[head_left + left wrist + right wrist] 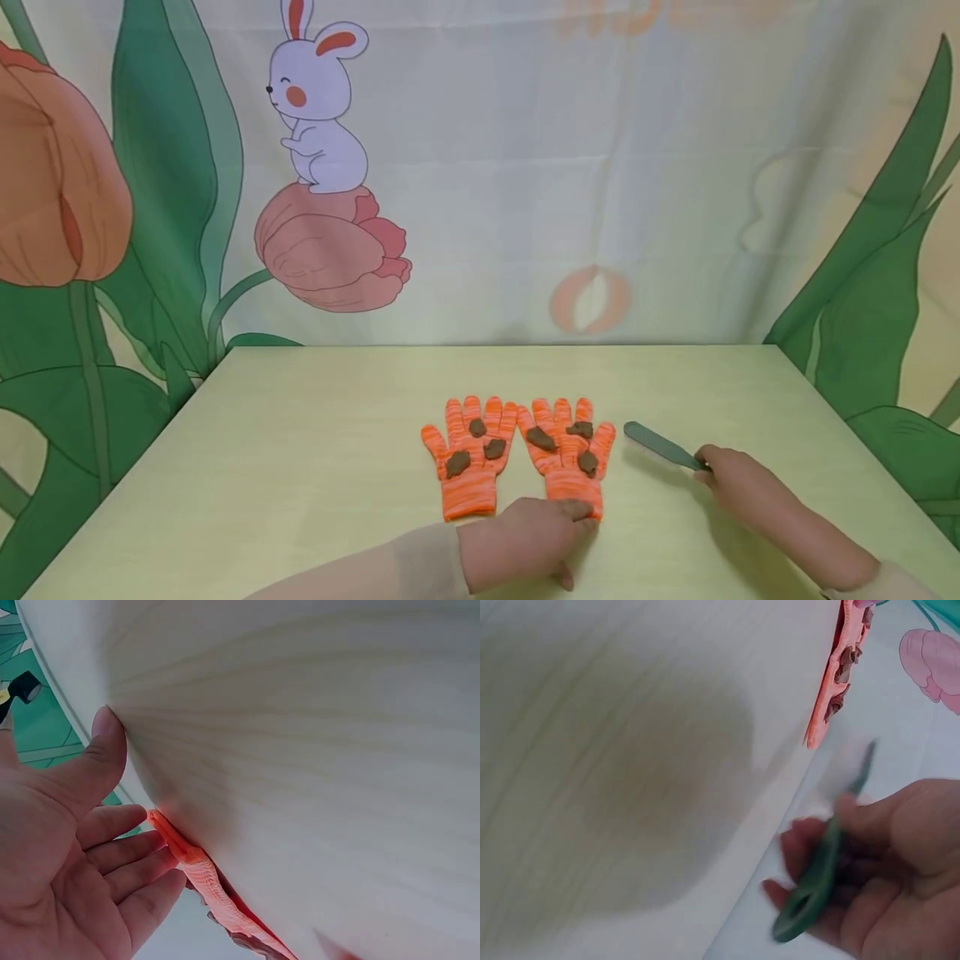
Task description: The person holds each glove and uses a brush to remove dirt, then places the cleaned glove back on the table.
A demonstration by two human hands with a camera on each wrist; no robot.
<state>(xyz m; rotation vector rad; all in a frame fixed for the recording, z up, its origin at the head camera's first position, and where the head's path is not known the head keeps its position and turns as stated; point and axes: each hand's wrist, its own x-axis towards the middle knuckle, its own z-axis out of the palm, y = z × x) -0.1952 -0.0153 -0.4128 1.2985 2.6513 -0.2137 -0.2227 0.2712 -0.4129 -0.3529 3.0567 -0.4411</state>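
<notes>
Two orange knitted gloves lie flat side by side on the table, fingers pointing away; the left glove [471,492] and the right glove [562,479] each carry several dark brown patches. My left hand [521,542] presses the right glove's cuff with outstretched fingers. In the left wrist view, that hand's fingertips [154,836] touch the cuff edge, thumb spread on the table. My right hand [742,479] grips the handle of a green brush [663,446], held to the right of the gloves. The right wrist view shows its looped handle end [799,915]; its pale bristle side is blurred.
The pale wood-grain table [300,433] ends at a hanging cloth [480,208] printed with a rabbit, tulips and leaves. In the left wrist view, a small black object [26,686] shows at the far left edge, its kind unclear.
</notes>
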